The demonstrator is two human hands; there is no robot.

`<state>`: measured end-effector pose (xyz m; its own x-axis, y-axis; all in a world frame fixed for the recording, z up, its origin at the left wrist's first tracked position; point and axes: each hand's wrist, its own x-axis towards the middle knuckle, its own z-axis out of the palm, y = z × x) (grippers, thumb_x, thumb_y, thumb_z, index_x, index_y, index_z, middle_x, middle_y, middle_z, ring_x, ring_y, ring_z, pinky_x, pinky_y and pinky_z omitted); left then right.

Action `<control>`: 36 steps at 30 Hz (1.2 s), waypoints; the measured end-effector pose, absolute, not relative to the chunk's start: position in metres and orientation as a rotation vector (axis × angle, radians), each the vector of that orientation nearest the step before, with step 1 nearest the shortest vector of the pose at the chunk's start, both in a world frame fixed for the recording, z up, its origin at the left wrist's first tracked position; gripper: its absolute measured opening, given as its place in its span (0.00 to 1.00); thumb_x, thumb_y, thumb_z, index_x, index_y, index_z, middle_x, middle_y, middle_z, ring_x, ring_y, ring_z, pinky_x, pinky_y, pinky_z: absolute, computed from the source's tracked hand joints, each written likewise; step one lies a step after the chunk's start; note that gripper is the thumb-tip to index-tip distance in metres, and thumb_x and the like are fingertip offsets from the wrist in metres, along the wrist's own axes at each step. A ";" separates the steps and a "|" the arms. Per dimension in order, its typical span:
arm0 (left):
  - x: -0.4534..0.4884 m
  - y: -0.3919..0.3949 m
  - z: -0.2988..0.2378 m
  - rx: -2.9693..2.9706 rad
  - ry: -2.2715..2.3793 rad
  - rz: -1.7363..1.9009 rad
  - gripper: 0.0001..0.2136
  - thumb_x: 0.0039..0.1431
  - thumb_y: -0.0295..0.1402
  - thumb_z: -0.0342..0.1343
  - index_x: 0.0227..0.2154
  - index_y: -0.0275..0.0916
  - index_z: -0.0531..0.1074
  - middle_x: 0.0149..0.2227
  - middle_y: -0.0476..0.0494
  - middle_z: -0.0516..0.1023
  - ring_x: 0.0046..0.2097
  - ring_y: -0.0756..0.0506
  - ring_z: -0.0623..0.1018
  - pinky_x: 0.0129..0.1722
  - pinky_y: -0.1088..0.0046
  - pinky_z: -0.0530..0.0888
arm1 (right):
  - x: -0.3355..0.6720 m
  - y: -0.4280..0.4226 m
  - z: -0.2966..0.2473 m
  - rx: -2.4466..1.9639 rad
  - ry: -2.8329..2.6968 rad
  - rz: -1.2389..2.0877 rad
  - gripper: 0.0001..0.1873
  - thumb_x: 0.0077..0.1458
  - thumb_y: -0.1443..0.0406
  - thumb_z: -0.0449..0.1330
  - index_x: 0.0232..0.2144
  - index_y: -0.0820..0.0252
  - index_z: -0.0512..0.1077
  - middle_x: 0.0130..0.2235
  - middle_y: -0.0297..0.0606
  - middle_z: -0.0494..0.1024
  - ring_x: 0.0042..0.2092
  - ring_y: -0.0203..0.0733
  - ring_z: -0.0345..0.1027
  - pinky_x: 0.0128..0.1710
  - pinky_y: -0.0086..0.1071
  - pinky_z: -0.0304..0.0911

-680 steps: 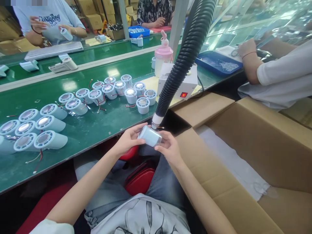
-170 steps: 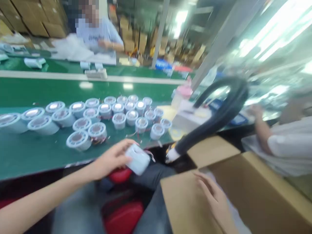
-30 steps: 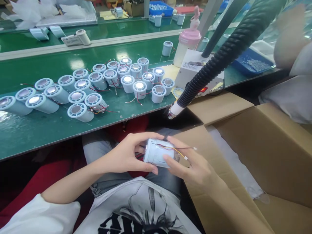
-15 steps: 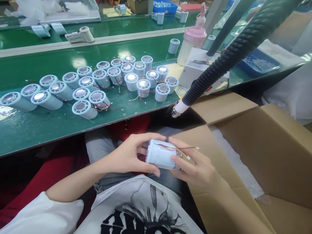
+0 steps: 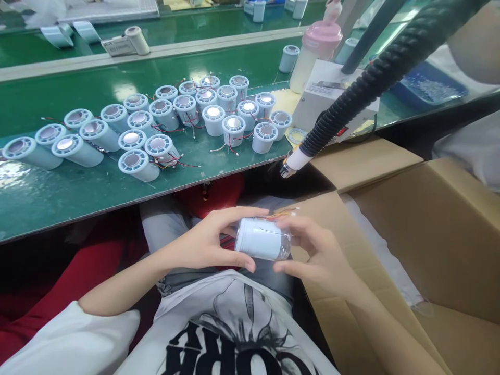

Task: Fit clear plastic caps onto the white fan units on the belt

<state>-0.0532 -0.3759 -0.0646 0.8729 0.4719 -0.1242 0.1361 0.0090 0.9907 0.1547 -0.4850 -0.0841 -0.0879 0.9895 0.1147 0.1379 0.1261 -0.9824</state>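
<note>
Over my lap lies a light blue plastic cylinder (image 5: 260,239) on its side, with a clear plastic sleeve past its right end. My left hand (image 5: 224,237) is wrapped round the cylinder's left end, thumb below and fingers above. At the sleeved end, my right hand (image 5: 312,247) has its fingers curled round the cylinder, with the thumb under it. Thin coloured wires (image 5: 283,213) with small white connectors stick out along the top. Several similar blue cylinders (image 5: 263,138) with round metal centres stand on the green table (image 5: 187,195), some with wires hanging out.
A black corrugated hose (image 5: 351,99) with a white and metal tip slants over the table edge. Behind it are a white box device (image 5: 318,99) and a pink-topped bottle (image 5: 312,49). An open cardboard box (image 5: 429,239) stands at my right; a blue tray (image 5: 432,83) lies beyond it.
The cylinder has turned about its length, so the wires have moved from its front to its top edge. My right fingers have shifted, the thumb now showing below. The view has tilted slightly.
</note>
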 end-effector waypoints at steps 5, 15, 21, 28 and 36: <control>-0.056 -0.376 -0.069 1.598 0.436 0.318 0.36 0.42 0.27 0.68 0.57 0.46 0.63 0.56 0.41 0.70 0.54 0.41 0.73 0.53 0.67 0.71 | 0.153 -0.485 -0.080 -1.187 -1.323 1.223 0.27 0.44 0.66 0.70 0.47 0.51 0.66 0.47 0.36 0.72 0.46 0.40 0.72 0.45 0.32 0.73; -0.059 -0.374 -0.076 1.718 0.349 0.374 0.39 0.41 0.27 0.69 0.58 0.46 0.62 0.59 0.40 0.67 0.58 0.40 0.70 0.57 0.65 0.68 | 0.149 -0.486 -0.079 -1.162 -0.968 1.585 0.22 0.48 0.61 0.68 0.44 0.52 0.65 0.44 0.32 0.72 0.38 0.32 0.71 0.35 0.23 0.69; -0.061 -0.374 -0.078 1.763 0.331 0.377 0.39 0.41 0.29 0.69 0.59 0.45 0.61 0.60 0.39 0.67 0.59 0.39 0.69 0.58 0.64 0.67 | 0.144 -0.480 -0.077 -1.136 -0.819 1.688 0.23 0.48 0.57 0.67 0.41 0.57 0.63 0.33 0.29 0.74 0.30 0.30 0.72 0.30 0.23 0.70; -0.063 -0.371 -0.080 1.795 0.267 0.410 0.40 0.41 0.27 0.69 0.59 0.46 0.61 0.60 0.40 0.67 0.61 0.40 0.66 0.59 0.64 0.65 | 0.142 -0.480 -0.087 -1.127 -0.691 1.824 0.20 0.52 0.53 0.62 0.37 0.59 0.60 0.26 0.31 0.77 0.24 0.36 0.74 0.21 0.23 0.69; -0.063 -0.370 -0.082 1.803 0.224 0.413 0.40 0.40 0.26 0.69 0.59 0.47 0.61 0.60 0.40 0.66 0.61 0.39 0.66 0.61 0.63 0.63 | 0.137 -0.478 -0.087 -1.125 -0.592 1.931 0.28 0.49 0.44 0.60 0.38 0.59 0.60 0.21 0.32 0.75 0.20 0.36 0.72 0.17 0.22 0.65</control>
